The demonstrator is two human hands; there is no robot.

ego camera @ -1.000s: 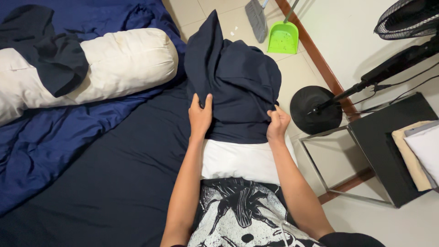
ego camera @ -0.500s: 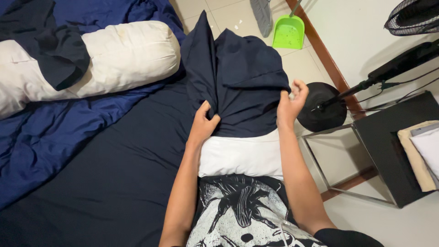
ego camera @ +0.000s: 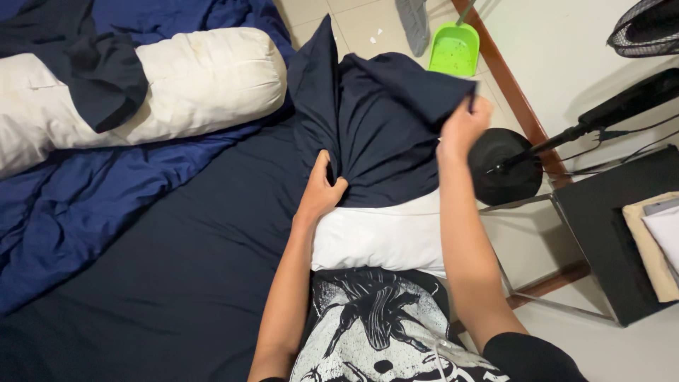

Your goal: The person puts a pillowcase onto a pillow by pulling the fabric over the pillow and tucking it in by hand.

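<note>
While the left hand (ego camera: 322,191) bunches the open edge of the navy pillowcase (ego camera: 375,124) in a tight fist right where it meets the bare white pillow (ego camera: 378,237), the right hand (ego camera: 463,127) has its fingers pinched on the case's far corner, out over the bed's edge. The pillow sits propped against the person's printed shirt, case only over its top part. My worry is that if the right pulls harder than the left, the cloth bunches on one side, or the whole pillow slides off toward the floor and the black fan base (ego camera: 506,166). No packages, labels or signs anywhere that I can see, just a green dustpan (ego camera: 453,51) by the wall and a cream bolster (ego camera: 152,88) on the blue quilt.
</note>
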